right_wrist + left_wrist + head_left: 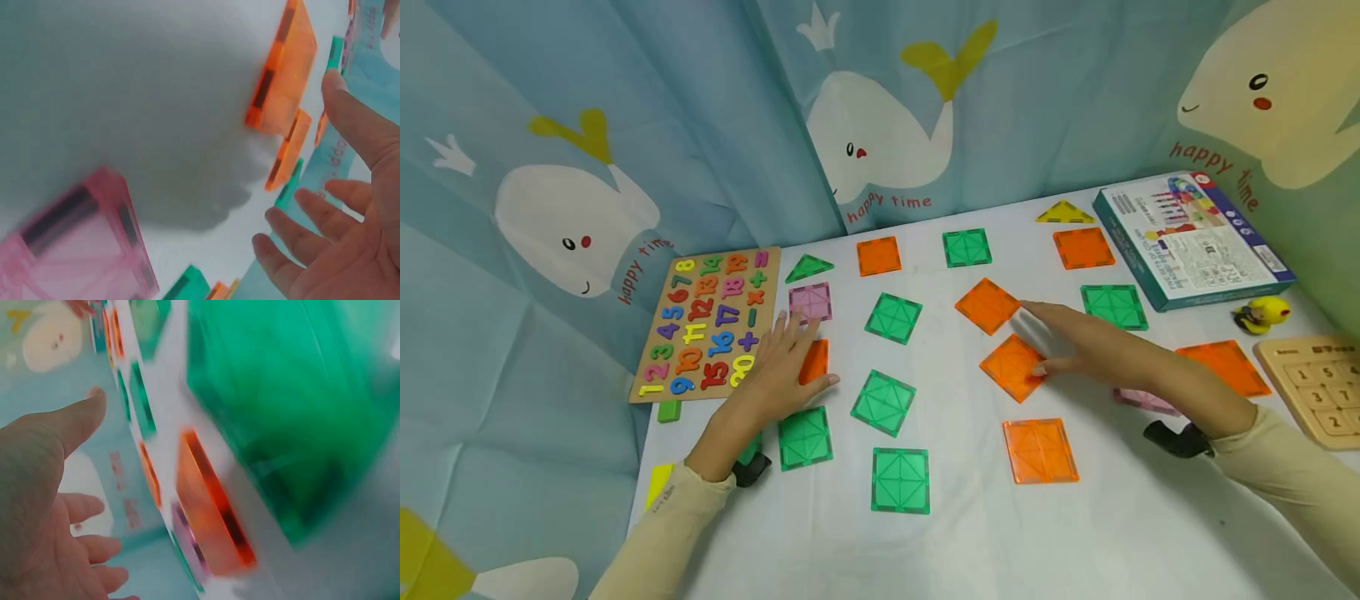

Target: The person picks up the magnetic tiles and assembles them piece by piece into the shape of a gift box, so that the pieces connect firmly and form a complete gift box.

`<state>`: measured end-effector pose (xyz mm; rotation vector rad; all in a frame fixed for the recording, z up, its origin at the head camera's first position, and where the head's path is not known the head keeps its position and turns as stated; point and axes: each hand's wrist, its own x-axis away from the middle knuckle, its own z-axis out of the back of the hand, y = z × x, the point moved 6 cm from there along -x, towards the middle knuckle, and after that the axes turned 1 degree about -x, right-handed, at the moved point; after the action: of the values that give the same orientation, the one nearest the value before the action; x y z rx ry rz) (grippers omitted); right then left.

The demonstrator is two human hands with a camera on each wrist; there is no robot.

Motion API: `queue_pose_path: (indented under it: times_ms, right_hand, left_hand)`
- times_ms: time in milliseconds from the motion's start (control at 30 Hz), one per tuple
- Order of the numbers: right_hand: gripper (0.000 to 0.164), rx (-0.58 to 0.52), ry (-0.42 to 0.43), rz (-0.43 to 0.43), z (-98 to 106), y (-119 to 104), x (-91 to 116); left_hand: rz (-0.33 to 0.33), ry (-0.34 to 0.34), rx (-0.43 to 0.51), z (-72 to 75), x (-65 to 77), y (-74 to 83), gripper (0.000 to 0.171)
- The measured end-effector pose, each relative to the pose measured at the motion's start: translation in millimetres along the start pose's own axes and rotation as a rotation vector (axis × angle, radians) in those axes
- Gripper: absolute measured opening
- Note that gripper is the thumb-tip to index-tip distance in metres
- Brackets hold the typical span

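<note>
My left hand (781, 367) hovers with spread fingers over an orange square tile (815, 363), its fingertips overlapping a pink tile (810, 302). The left wrist view shows nothing in that hand (56, 531). Green square tiles (806, 437) lie near its wrist and to its right. My right hand (1067, 342) reaches in beside two orange tiles, the far one (987, 306) and the nearer one (1013, 368), which its thumb overlaps in the head view. From the right wrist, its loosely extended fingers (315, 215) appear without anything in them. A pink tile (1146, 401) lies partly hidden below the right forearm.
A wooden number board (707, 325) stands at the left, beside a green block (669, 411). At the right are a boxed set (1195, 237), a yellow toy figure (1261, 314) and a wooden number tray (1315, 387). A blue whale-print curtain (715, 125) hangs behind the table.
</note>
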<state>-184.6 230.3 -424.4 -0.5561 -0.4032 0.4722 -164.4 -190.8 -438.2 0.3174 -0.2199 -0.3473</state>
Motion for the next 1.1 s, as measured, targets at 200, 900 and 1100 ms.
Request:
queue_pose_path:
  times_ms: [200,900,1100]
  right_hand:
    - [0.093,0.041,-0.069,0.056,-16.4,-6.5,0.4]
    - [0.076,0.185,0.028,0.156,-32.8,-16.1,-8.3]
    - [0.074,0.201,0.054,0.113,-45.2,-25.8,-16.2]
  left_hand:
    - [-0.166,-0.119,0.045,-13.9,6.2,34.1,0.085]
    - [-0.313,-0.122,-0.031,-45.0,5.9,72.8,0.066]
    - [-0.308,-0.08,-0.059,-50.5,-6.0,80.8,0.071]
